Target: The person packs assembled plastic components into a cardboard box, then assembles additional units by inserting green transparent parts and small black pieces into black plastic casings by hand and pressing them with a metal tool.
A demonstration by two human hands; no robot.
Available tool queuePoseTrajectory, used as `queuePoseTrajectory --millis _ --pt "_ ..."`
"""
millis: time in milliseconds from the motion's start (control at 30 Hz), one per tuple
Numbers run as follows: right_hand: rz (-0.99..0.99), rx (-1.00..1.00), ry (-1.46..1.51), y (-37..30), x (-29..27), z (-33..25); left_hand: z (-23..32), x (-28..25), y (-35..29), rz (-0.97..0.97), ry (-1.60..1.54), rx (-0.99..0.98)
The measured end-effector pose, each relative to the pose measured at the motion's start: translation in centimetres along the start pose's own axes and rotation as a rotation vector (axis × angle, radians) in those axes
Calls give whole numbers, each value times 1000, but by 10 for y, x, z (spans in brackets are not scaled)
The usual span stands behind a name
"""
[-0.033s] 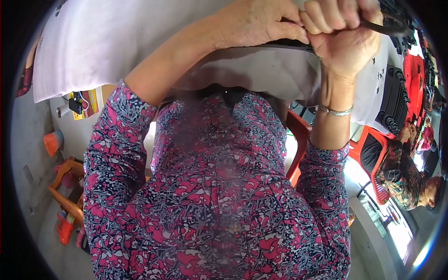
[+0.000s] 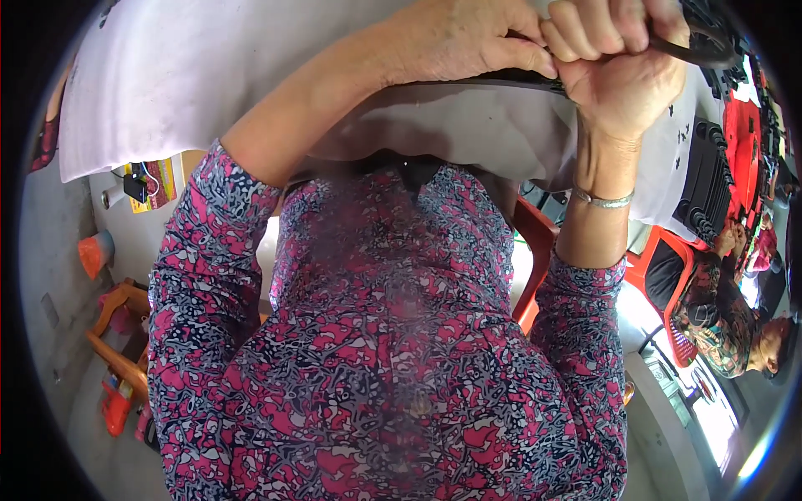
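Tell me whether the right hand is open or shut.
Shut: the right hand is curled into a grip, with a dark curved piece emerging from it.

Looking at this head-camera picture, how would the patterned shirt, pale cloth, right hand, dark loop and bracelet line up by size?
Largest to smallest, as they look here:
1. patterned shirt
2. pale cloth, partly covered
3. right hand
4. dark loop, visible part only
5. bracelet

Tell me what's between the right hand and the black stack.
Head view: a stretch of pale cloth with a few small black bits separates the right hand from the black stack.
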State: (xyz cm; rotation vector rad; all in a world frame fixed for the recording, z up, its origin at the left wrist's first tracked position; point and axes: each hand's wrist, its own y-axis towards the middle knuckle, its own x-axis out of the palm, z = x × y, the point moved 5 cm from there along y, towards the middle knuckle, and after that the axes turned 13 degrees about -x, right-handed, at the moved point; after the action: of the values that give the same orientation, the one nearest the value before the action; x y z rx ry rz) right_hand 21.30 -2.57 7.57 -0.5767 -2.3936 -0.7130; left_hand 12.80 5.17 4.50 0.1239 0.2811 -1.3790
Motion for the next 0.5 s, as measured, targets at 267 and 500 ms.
queuePoseTrajectory --millis 267,500 --pt "-24 -34 14 5 -6 5 4 -1 1 7 -31 73" --pt "-80 -44 -11 5 -2 -5 5 0 2 -17 -20 54"
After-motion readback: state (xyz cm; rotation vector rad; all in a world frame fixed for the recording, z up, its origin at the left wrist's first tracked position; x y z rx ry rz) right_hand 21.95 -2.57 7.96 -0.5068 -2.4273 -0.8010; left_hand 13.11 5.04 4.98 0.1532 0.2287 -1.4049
